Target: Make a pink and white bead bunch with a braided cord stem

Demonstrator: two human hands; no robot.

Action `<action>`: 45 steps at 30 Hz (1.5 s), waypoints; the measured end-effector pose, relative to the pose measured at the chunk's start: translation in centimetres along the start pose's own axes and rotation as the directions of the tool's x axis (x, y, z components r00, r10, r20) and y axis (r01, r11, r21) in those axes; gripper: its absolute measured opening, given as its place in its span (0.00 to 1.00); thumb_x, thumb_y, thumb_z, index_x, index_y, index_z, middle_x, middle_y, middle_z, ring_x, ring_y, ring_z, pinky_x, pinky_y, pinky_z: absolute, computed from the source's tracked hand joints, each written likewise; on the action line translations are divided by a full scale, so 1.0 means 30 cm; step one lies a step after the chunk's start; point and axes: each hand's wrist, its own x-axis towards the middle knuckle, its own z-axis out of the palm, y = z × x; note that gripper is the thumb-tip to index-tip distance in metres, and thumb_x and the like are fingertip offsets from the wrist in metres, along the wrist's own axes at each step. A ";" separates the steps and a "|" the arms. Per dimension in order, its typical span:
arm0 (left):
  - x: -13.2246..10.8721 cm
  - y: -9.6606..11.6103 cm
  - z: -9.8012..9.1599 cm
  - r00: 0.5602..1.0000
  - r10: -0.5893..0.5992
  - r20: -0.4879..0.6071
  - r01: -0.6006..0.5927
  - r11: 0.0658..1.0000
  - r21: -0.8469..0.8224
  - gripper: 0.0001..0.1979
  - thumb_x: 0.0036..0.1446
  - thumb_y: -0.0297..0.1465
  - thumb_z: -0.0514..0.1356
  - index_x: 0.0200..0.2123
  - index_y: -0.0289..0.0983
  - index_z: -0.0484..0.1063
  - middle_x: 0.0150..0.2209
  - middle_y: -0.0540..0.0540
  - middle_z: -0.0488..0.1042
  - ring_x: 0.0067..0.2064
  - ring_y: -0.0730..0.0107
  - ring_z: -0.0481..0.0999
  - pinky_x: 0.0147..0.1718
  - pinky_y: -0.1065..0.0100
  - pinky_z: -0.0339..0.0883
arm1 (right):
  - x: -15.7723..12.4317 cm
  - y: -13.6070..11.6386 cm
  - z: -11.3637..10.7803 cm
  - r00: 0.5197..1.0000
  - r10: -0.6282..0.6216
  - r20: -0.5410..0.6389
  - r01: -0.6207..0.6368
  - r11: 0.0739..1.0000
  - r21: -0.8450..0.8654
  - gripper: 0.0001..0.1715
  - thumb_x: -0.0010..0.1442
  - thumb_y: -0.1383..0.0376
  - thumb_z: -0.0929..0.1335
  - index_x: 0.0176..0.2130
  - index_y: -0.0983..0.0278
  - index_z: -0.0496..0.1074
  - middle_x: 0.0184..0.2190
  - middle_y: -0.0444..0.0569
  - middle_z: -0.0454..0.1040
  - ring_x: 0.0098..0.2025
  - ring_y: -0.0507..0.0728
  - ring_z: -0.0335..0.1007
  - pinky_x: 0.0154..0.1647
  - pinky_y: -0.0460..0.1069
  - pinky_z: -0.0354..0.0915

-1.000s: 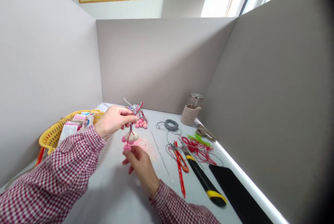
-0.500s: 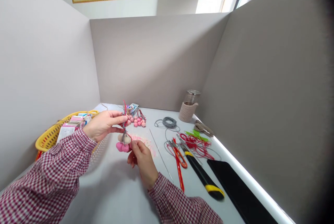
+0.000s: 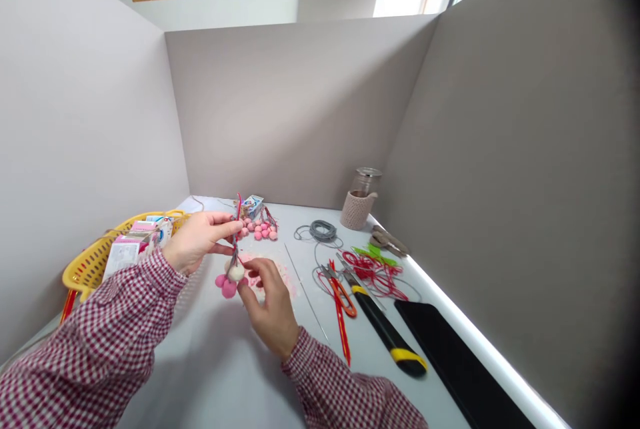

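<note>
My left hand (image 3: 199,240) is closed in a pinch on a bundle of grey and red cords (image 3: 235,249), held upright above the table. From the cords' lower end hangs a cluster of felt balls: a cream ball (image 3: 235,273) in the middle and deep pink balls (image 3: 229,289) around it. At the right side of this cluster is my right hand (image 3: 270,305), thumb and index finger apart. Its thumb tip lies by a pink ball, and the index fingertip is near the cord just above. Whether the thumb presses on the ball is hard to see.
Behind the hands lie more pink balls (image 3: 265,232) on cords. On the right are a grey cord coil (image 3: 323,231), red cord (image 3: 375,272), orange-handled scissors (image 3: 345,299), a black-and-yellow cutter (image 3: 383,329) and a jar (image 3: 357,205). A yellow basket (image 3: 83,269) stands at left.
My right thumb and index finger have moved apart from a pinch beside the balls. The cluster has turned and shifted slightly left and down. My left hand keeps its grip.
</note>
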 end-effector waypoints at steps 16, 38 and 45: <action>0.009 -0.030 0.005 0.999 0.032 -0.013 -0.028 0.980 0.198 0.11 0.41 0.36 0.63 0.22 0.34 0.69 0.21 0.54 0.65 0.26 0.75 0.67 0.29 0.70 0.66 | 0.003 0.027 0.001 0.995 -0.090 0.034 0.091 0.996 -0.017 0.15 0.57 0.67 0.63 0.46 0.65 0.65 0.40 0.51 0.71 0.42 0.57 0.67 0.43 0.52 0.62; -0.014 -0.060 -0.059 0.998 -0.011 -0.066 0.039 0.892 0.450 0.04 0.43 0.28 0.58 0.21 0.36 0.63 0.16 0.56 0.64 0.16 0.78 0.66 0.17 0.76 0.61 | 0.141 -0.017 -0.049 0.975 0.195 0.109 -0.197 0.980 0.010 0.11 0.55 0.64 0.63 0.32 0.66 0.73 0.25 0.45 0.71 0.26 0.51 0.64 0.26 0.45 0.62; 0.075 -0.076 -0.080 0.980 -0.004 -0.197 0.101 0.870 0.483 0.04 0.40 0.26 0.59 0.22 0.35 0.65 0.15 0.53 0.68 0.17 0.73 0.70 0.17 0.73 0.65 | 0.113 0.048 -0.075 0.961 0.257 0.102 -0.254 0.966 -0.044 0.12 0.54 0.64 0.62 0.30 0.66 0.73 0.22 0.45 0.70 0.24 0.51 0.63 0.24 0.44 0.61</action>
